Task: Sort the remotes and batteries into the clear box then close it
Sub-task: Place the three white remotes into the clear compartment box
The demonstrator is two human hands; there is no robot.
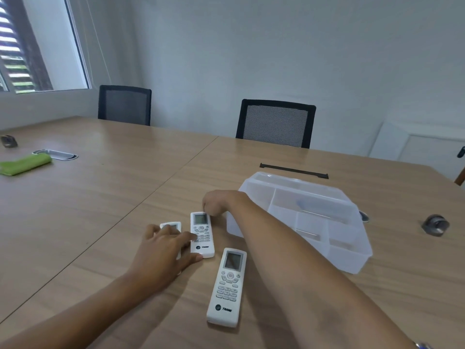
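Nearest, one remote is lying untouched; left hand, fingers spread, is resting on two remotes, right hand is pinching the middle remote; clear box is looking empty.

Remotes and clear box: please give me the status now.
Left hand covering the left remote, right hand at the middle remote. Third remote untouched. Clear box open, looks empty. Nothing blocking.

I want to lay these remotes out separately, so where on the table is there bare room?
Bare wood lies between the green cloth and the left hand, and in front of the clear box beside the nearest remote. It is crowded where both hands meet the middle remote, right hand included.
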